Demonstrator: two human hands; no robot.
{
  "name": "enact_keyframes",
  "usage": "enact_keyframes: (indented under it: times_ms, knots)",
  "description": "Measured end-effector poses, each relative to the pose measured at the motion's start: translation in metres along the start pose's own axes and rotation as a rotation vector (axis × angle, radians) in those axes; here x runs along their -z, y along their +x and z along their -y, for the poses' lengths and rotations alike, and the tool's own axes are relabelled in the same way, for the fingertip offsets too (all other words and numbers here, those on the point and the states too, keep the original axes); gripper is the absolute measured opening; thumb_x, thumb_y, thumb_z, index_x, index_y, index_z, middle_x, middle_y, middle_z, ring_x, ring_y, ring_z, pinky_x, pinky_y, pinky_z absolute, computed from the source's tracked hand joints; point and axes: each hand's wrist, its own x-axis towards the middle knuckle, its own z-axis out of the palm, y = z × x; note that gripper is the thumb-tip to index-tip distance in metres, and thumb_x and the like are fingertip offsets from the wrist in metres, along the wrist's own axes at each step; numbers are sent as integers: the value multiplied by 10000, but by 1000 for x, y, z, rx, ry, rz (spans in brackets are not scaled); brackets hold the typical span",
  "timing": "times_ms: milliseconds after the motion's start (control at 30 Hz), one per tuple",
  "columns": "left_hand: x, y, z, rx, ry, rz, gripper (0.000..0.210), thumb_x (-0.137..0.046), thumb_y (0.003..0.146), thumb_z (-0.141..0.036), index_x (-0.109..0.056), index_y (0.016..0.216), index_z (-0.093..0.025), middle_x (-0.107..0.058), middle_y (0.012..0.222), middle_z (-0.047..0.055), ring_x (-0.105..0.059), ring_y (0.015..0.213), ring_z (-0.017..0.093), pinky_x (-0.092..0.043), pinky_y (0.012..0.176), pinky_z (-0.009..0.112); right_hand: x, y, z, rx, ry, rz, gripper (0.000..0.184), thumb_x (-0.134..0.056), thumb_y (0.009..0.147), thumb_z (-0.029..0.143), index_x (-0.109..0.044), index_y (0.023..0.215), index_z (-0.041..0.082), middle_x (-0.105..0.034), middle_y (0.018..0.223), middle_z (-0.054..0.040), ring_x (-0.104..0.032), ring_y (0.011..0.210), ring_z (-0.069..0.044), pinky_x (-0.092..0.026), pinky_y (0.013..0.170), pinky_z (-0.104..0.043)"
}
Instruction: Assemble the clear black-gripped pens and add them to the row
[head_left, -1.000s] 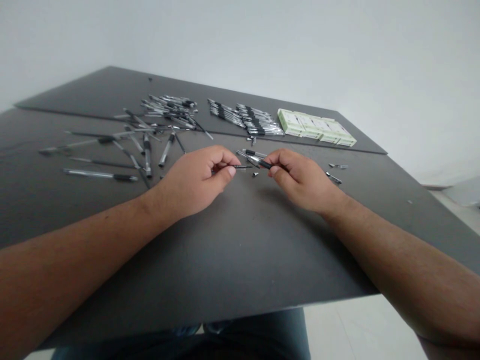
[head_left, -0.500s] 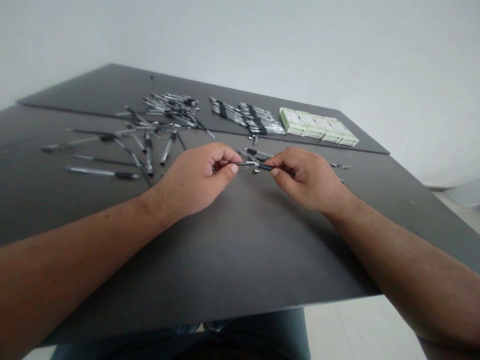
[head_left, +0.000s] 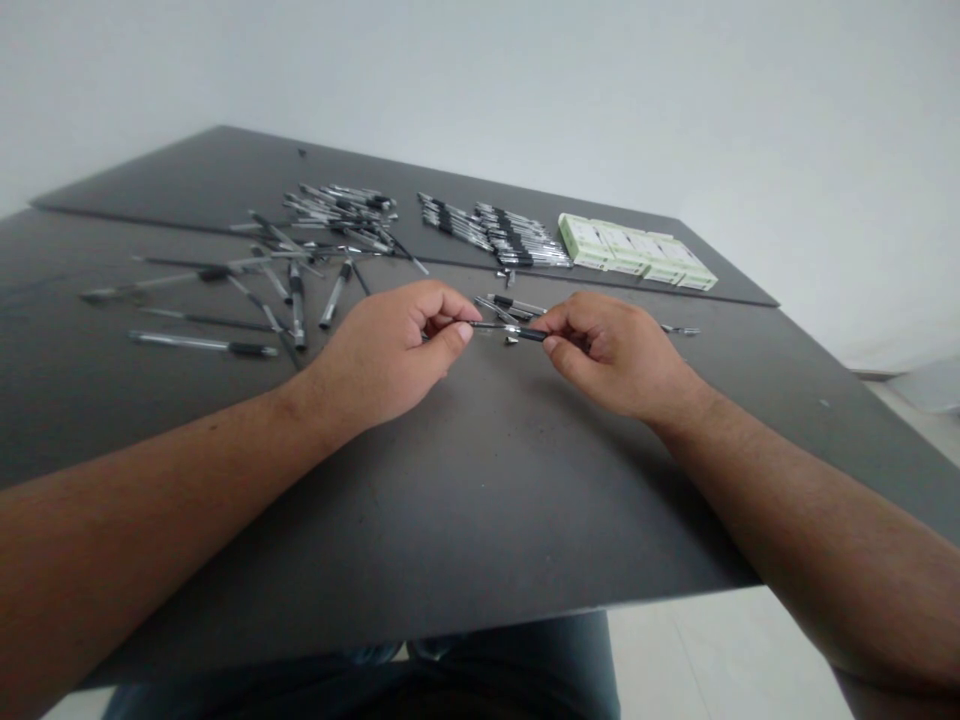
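Note:
My left hand [head_left: 409,345] pinches a thin dark pen refill [head_left: 491,325] between thumb and forefinger, a little above the table. My right hand [head_left: 611,350] grips a pen barrel [head_left: 532,333] by its black rubber part. Refill and barrel lie end to end between the hands; how far one sits inside the other is too small to tell. Just behind and below them, a small pen tip [head_left: 511,341] lies on the table. Two pens [head_left: 517,306] rest beyond my fingers, partly hidden by my right hand.
Loose pens and refills [head_left: 202,345] are scattered on the left of the grey table [head_left: 450,520]. Farther back are a pen pile [head_left: 341,210], two neat rows of pens [head_left: 521,235] and several green-white boxes [head_left: 637,250]. Another small piece [head_left: 681,330] lies right of my right hand.
Both hands keep their pinch on refill and barrel. My left hand has shifted very slightly left and the refill looks more in line with the barrel; the rest is unchanged.

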Motion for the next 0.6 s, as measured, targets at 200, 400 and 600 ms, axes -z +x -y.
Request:
enact_keyframes:
  times_ms: [200, 400, 600]
  knots:
    - [0, 0, 0, 11, 3, 8, 242, -662, 997, -365, -786, 1166, -244, -840, 975, 51, -809, 988, 275, -617, 845, 381, 0, 0, 1, 15, 6, 9, 226, -675, 900, 220, -838, 1057, 217, -790, 953, -49, -669, 812, -219, -495, 799, -355]
    - [-4, -1, 4, 2, -67, 18, 272, -728, 1001, -396, -798, 1209, -235, -873, 1042, 62, -830, 987, 256, -661, 810, 354, 1, 0, 2, 31, 8, 48, 231, -668, 909, 227, -831, 1072, 222, -797, 970, -52, -672, 820, -218, -501, 793, -357]
    - [-3, -1, 2, 40, -129, 57, 262, -812, 958, -431, -829, 1143, -245, -889, 1002, 53, -843, 897, 243, -678, 760, 336, 1, -1, 5, 40, 17, 58, 216, -679, 921, 236, -837, 1070, 236, -806, 964, -44, -681, 816, -213, -498, 776, -352]
